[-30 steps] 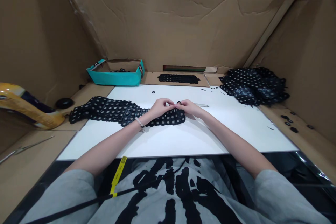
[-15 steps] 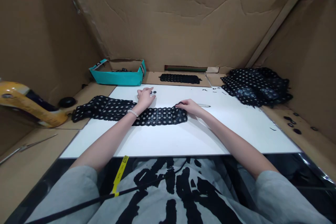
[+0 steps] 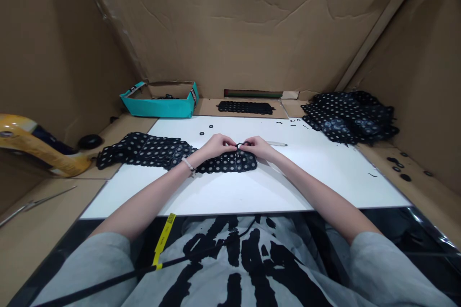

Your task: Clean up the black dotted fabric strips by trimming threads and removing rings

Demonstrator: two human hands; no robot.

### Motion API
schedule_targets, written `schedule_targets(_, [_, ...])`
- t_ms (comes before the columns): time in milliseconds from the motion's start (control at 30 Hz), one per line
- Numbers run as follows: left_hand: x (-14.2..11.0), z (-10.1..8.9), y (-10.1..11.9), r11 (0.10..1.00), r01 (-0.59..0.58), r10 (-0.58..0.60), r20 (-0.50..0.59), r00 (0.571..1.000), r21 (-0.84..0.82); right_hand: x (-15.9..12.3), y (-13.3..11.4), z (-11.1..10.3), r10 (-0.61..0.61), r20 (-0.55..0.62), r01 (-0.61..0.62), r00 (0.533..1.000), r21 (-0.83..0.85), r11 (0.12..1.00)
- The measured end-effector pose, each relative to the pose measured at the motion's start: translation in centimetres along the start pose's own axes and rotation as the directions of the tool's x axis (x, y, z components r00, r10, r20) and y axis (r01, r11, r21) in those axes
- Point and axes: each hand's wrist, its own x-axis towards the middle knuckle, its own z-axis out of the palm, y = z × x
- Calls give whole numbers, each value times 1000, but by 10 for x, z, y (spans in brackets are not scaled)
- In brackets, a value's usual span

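Observation:
A long strip of black openwork fabric dotted with pale round rings (image 3: 154, 147) lies across the white board (image 3: 245, 192). At the strip's right end, along its far edge, my two hands meet with fingertips almost touching. My left hand (image 3: 216, 145) is closed in a pinch on what looks like a small black ring, partly hidden by the fingers. My right hand (image 3: 260, 147) pinches the strip's far edge by its right corner. Two loose black rings (image 3: 211, 126) lie on the board beyond my left hand.
A teal box (image 3: 158, 107) with black pieces stands at the back left. A folded black strip (image 3: 246, 107) lies at the back, a dotted black heap (image 3: 351, 117) at the right. A pen-like tool (image 3: 277, 144) lies behind my right hand; tweezers (image 3: 39, 201) and a yellow package (image 3: 43, 146) are left.
My left hand has moved right and nearer, from beside the loose rings to my right hand, and its fingers have closed. My right hand stays at the strip's corner.

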Motion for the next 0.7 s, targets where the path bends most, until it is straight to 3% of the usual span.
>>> schedule_targets(67, [4, -7, -10, 994, 74, -74, 4, 997, -78, 1, 2, -2, 8, 8, -8, 1000, -33, 999])
schedule_targets(133, [6, -15, -20, 985, 151, -158, -84, 984, -83, 2, 3, -4, 44, 14, -43, 999, -40, 998])
schedule_targets(200, [7, -26, -29, 976, 218, -205, -261, 943, 21, 2, 2, -6, 61, 8, -60, 998, -64, 996])
schedule_targets(267, [6, -35, -35, 936, 299, -189, -453, 871, 185, 3, 2, -9, 58, 3, -57, 998, -91, 994])
schedule_targets(333, [4, -41, -36, 872, 378, -157, -553, 819, 312, 2, 0, -11, 57, 0, -56, 998, -82, 995])
schedule_targets(367, [4, -43, -36, 846, 397, -153, -552, 820, 356, 2, -1, -12, 59, -3, -59, 998, -69, 996])
schedule_targets(433, [3, -43, -32, 831, 363, -165, -436, 885, 422, 2, -3, -14, 59, -6, -59, 998, -38, 998])
schedule_targets(533, [3, -35, -25, 895, 175, -153, -86, 984, 409, 2, -5, -17, 78, 25, -79, 997, 6, 997])
schedule_targets(600, [3, -27, -22, 951, 75, -107, 93, 990, 300, 2, -5, -19, 73, 29, -73, 997, 2, 997])
schedule_targets(700, [4, -15, -19, 982, 17, -44, 145, 988, 186, 3, -4, -16, 6, 0, -6, 1000, -46, 999])
